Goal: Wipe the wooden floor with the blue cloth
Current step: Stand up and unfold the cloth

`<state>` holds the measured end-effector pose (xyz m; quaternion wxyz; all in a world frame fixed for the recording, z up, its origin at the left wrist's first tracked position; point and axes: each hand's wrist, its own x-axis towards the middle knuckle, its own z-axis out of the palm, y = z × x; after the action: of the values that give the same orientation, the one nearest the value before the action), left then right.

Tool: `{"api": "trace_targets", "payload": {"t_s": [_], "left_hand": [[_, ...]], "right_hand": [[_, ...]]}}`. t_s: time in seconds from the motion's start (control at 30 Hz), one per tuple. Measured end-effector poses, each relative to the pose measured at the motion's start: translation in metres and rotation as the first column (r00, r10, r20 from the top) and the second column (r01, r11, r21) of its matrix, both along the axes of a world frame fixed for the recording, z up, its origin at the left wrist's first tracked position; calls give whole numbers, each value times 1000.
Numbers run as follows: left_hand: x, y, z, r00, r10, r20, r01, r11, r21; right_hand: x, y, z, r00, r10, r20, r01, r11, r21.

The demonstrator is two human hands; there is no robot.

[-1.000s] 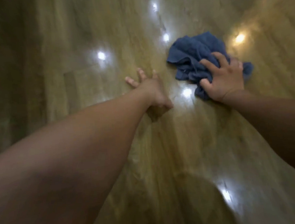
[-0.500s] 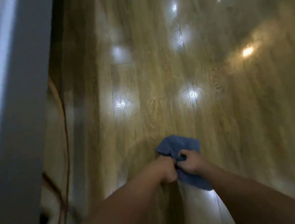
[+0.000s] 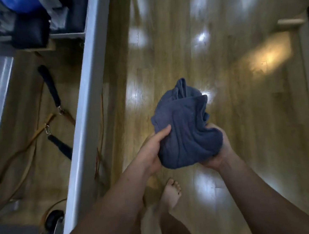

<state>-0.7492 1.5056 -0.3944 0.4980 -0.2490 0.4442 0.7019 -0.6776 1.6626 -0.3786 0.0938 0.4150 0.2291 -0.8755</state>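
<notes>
Currently, both of my hands are on the crumpled dark blue terry cloth (image 3: 185,125), which is held up off the glossy wooden plank floor (image 3: 242,113) near the centre of the view.

Left hand (image 3: 151,151): grasping the cloth's near left side. The thumb lies flat across the upper face of the fabric; the other fingers are underneath and hidden, so I cannot tell how they lie.

Right hand (image 3: 220,153): cupping the cloth from below at its near right side, palm up. The fingers are curled up around the right edge of the bundle, with 1 fingertip showing above the fabric.

Cloth condition: bunched and loosely folded, with 1 folded edge running across its far side and a peak of fabric rising at the far end. It touches nothing except my 2 hands.

Floor: bright light reflections show in several places, white ones far and near and 1 warm yellow patch at the far right.

My bare foot (image 3: 171,193) stands on the planks near me, below the left forearm.

Left of the scene: a pale grey metal frame rail (image 3: 86,113) runs from far to near. Beyond it, on the floor, lie black straps with metal clips (image 3: 50,88) and thin orange-brown cords (image 3: 23,154). A black caster wheel (image 3: 53,220) sits at the near left. A dark navy bag (image 3: 29,33) rests on the frame at the far left.
</notes>
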Motion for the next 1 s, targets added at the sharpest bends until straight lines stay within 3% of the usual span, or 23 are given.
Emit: {"api": "trace_targets", "payload": {"t_s": [0.07, 0.17, 0.27, 0.33, 0.43, 0.53, 0.67, 0.73, 0.87, 1.0], "left_hand": [[9, 4, 39, 987, 99, -127, -100, 995, -4], [21, -6, 87, 951, 53, -306, -82, 993, -84], [33, -20, 133, 893, -57, -447, -4, 991, -134], [44, -30, 160, 866, -54, -497, -7, 993, -120], [64, -51, 195, 814, -31, -580, -82, 982, -169], [92, -78, 227, 754, -42, -655, -155, 958, -240], [146, -115, 271, 653, 33, -757, -354, 897, -266], [177, -133, 294, 600, 86, -796, -461, 850, -255], [222, -171, 353, 400, 71, -914, -601, 773, -203], [256, -209, 415, 274, -4, -962, -688, 698, -199]], "right_hand": [[4, 14, 44, 996, 83, 15, -84, 994, 64], [10, 37, 103, 959, 284, 1, -277, 931, 238], [19, 30, 148, 823, 566, 48, -499, 681, 536], [30, 18, 164, 831, 537, 144, -476, 553, 684], [50, -3, 185, 862, 489, 132, -395, 488, 778], [68, -29, 210, 824, 557, 104, -363, 377, 852], [96, -67, 249, 789, 612, 52, -327, 348, 879], [111, -88, 277, 748, 662, 46, -299, 274, 914], [135, -122, 338, 614, 786, 75, -204, 66, 977], [139, -158, 391, 430, 836, 340, -171, -295, 940]]}}
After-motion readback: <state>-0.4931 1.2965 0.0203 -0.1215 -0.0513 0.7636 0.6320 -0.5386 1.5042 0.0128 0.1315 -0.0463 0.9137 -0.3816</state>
